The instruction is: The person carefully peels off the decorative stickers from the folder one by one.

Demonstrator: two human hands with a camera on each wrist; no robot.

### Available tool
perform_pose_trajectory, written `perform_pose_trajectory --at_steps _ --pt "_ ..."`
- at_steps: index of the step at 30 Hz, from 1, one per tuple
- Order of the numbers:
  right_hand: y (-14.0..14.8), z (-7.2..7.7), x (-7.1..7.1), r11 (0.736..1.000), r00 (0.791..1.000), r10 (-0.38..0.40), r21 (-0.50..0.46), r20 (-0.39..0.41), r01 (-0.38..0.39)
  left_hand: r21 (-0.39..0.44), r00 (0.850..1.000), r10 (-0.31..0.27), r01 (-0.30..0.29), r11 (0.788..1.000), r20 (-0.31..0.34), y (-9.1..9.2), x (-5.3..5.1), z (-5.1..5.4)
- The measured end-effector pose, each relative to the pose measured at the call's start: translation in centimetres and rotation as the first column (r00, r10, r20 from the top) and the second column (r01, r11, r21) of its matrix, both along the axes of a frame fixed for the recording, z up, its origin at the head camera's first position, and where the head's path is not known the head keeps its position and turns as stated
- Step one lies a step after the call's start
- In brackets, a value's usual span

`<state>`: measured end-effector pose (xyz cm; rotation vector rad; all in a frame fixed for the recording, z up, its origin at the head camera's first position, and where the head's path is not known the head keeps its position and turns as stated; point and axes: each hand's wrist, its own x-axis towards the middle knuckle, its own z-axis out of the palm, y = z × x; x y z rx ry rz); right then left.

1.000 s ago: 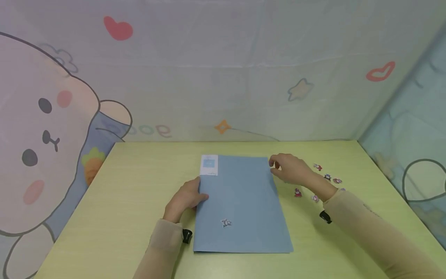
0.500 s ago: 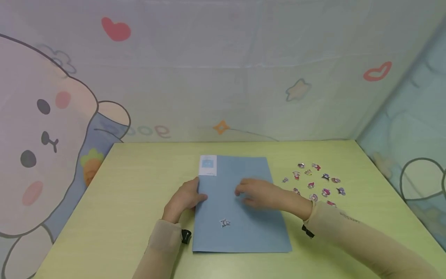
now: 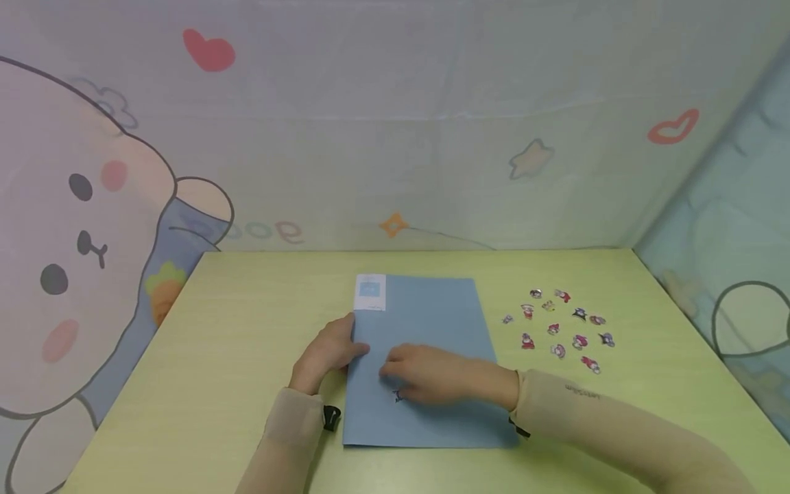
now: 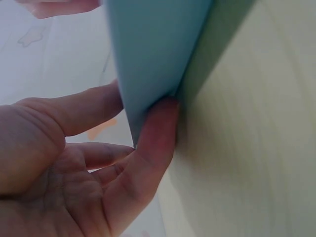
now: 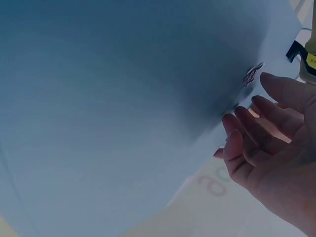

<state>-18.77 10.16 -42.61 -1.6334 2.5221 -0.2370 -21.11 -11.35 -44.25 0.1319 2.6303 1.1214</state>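
1. Comparing views at the blue folder [image 3: 426,315]: from left wrist, one fingertip [image 4: 159,126] of the left hand [image 3: 330,346] against the underside; from head, the left thumb [image 3: 360,348] on top.
2. From right wrist, palm side of the right hand [image 3: 426,374], with curved fingers [image 5: 276,116] and a small gap at the thumb; from head, mainly its back.
3. Folder: smooth, matte, thin, rectangular; on a pale yellow-green table [image 3: 247,295] with faint streaks. White label [image 3: 378,304] at its eleven o'clock corner, printed with a blue square.
4. At seven o'clock on the folder, a small dark-and-white cut-out [image 3: 398,396], irregular in outline, partly covered by the right hand.
5. Off the folder toward three o'clock, scattered cut-outs [image 3: 579,341], mostly red, pink and purple.
6. Left hand: pinching folder at its nine o'clock edge.
7. Right hand: over folder's centre, fingers loosely bent; impossible to tell whether holding anything.
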Motion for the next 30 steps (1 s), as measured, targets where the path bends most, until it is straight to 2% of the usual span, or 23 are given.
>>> perform_pose_trajectory --at_steps 4,11,21,30 --pt "-0.5 0.0 0.5 0.999 0.999 0.041 -0.006 -0.01 -0.041 -0.004 1.0 -0.001 0.001 1.0 -0.005 0.1 0.0 0.2" --pt "-1.0 0.0 1.3 0.999 0.999 0.036 -0.005 0.036 -0.036 -0.022 1.0 -0.001 0.001 1.0 -0.009 0.1 0.1 0.2" --pt "-1.0 -0.6 1.2 0.999 0.998 0.046 -0.016 0.036 -0.045 -0.021 1.0 0.001 -0.001 1.0 -0.002 0.2 0.1 0.2" --pt "-0.9 -0.9 1.2 0.999 0.997 0.028 -0.035 0.068 -0.026 -0.017 1.0 -0.001 0.001 1.0 -0.007 0.2 0.1 0.2"
